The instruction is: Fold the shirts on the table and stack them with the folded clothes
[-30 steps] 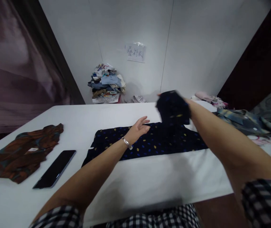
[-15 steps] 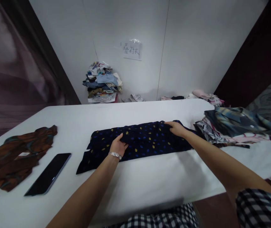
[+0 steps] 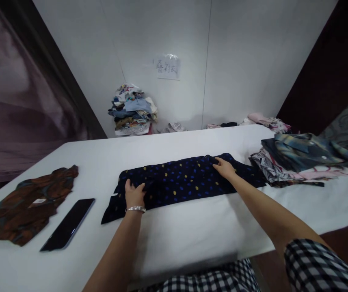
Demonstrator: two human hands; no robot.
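Observation:
A dark navy shirt [image 3: 176, 180] with blue and yellow spots lies folded lengthwise into a long strip on the white table. On its left part rests my left hand [image 3: 135, 196], thumb and fingers apart, a silver bracelet at the wrist. Toward the right end, near the far edge of the cloth, my right hand [image 3: 225, 169] has thumb and fingers closed on a bit of the shirt. The fabric is slightly bunched there.
A brown patterned garment [image 3: 36, 202] and a black phone [image 3: 68, 225] lie at left. Folded clothes are stacked [image 3: 301, 156] at right. Behind the white table [image 3: 192, 231] stands a tall clothes pile [image 3: 134, 109], and a handwritten paper sign [image 3: 168, 68] hangs on the wall.
My left hand has slid left along the shirt, toward its left end. My right hand has shifted slightly nearer but stays by the same part of the cloth.

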